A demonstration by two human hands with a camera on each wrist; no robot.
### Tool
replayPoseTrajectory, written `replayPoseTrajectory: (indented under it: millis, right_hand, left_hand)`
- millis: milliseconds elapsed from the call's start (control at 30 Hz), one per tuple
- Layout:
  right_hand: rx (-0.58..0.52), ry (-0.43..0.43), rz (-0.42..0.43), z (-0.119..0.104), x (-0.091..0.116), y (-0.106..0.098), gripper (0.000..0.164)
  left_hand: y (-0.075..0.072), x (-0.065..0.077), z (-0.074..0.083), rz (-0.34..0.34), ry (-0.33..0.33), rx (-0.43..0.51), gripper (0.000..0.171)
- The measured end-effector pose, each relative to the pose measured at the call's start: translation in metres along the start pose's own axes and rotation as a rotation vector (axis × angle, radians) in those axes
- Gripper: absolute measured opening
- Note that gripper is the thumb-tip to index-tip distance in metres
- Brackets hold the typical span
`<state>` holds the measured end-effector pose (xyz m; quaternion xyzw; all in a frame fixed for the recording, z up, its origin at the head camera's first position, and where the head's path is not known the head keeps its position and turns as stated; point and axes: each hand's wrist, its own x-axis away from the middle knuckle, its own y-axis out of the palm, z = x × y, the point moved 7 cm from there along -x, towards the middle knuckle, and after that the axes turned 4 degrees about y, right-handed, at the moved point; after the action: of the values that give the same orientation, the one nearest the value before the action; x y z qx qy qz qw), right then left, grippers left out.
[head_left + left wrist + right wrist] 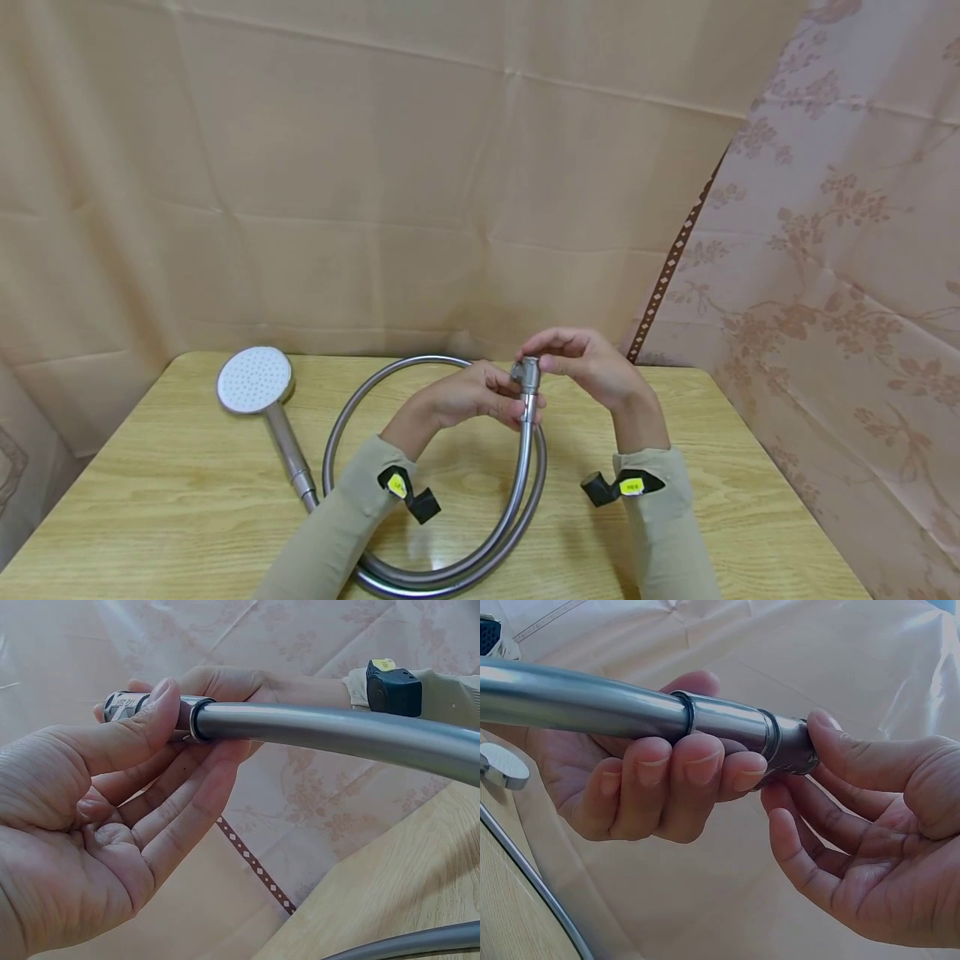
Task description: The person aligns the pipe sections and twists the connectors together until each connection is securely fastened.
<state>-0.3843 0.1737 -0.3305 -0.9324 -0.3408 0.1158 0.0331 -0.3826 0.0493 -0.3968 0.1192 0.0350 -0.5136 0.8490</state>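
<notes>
A metal shower hose rises from the table to a small metal elbow-shaped fitting at its upper end. My left hand holds the hose end just below the fitting, thumb on one side and fingers curled behind it. On the fitting's far end, my right hand pinches between thumb and fingers. The right wrist view shows the fitting up against the hose's smooth metal collar. Printed marks show on the fitting in the left wrist view. Its inside is hidden.
A shower head with a white spray face lies at the table's left, its grey handle pointing toward me. The hose loops on the wooden table. Beige cloth hangs behind, and flowered cloth hangs at the right.
</notes>
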Motion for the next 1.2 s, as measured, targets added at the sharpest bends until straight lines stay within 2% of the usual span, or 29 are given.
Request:
replayPoseTrajectory:
  millis: [267, 533, 833, 1033, 1200]
  right_hand:
    - [-0.009, 0.011, 0.018, 0.0010, 0.0018, 0.0000, 0.024]
    - [0.024, -0.023, -0.025, -0.0026, 0.0019, 0.0023, 0.026]
    - [0.048, -0.048, -0.065, -0.0051, 0.0026, 0.0037, 0.028]
    - [0.052, -0.017, -0.029, -0.0042, 0.0019, 0.0018, 0.028]
    - [0.082, 0.029, 0.023, -0.0034, 0.0020, -0.0007, 0.025]
  left_hand:
    - [0.0014, -0.0001, -0.0011, 0.000, 0.000, -0.017, 0.051]
    - [0.0003, 0.0003, -0.0006, 0.002, 0.001, -0.002, 0.049]
    - [0.0005, 0.0001, 0.0015, -0.011, 0.011, 0.005, 0.058]
    - [0.0016, 0.0004, 0.0017, -0.022, 0.012, 0.001, 0.049]
    - [0.0012, 0.0001, 0.0015, -0.013, 0.015, 0.000, 0.051]
